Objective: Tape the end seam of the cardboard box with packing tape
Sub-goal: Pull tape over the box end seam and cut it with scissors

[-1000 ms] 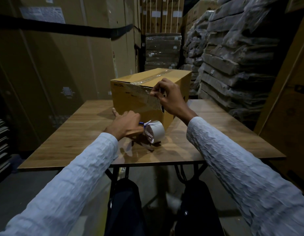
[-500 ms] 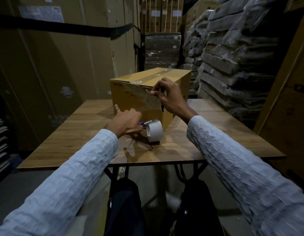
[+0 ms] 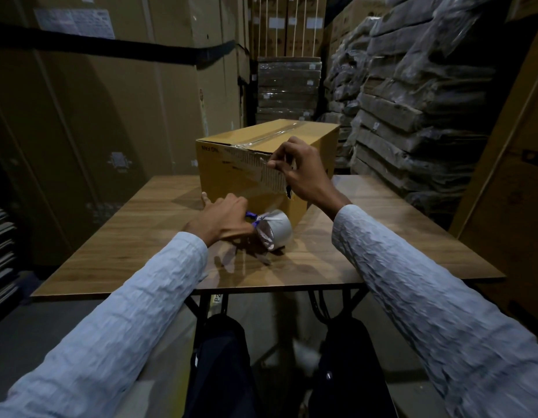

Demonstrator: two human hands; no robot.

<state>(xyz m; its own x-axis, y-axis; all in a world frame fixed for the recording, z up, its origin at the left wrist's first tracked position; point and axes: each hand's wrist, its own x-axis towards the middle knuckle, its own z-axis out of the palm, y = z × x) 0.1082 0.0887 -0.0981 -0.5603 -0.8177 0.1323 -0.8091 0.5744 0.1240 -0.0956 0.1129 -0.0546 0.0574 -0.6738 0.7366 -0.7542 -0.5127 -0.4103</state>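
I am pinching the tape strip [image 3: 263,170] against the cardboard box [image 3: 231,173] with my right hand [image 3: 304,173]; my left hand [image 3: 222,220], below, is gripping the tape roll [image 3: 275,233]. Keeping it taut should prevent wrinkles.

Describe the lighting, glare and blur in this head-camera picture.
Head view: dim warehouse light, the background stacks nearly black; glare streaks the clear tape on the cardboard box top; the sleeves smear toward the lower corners; wide-angle bending curves the table edges.

Dim storeroom — tall cardboard cartons [image 3: 117,116] left, plastic-wrapped stacked bundles [image 3: 412,101] right, a wooden folding table [image 3: 141,245] on grey floor [image 3: 50,327].
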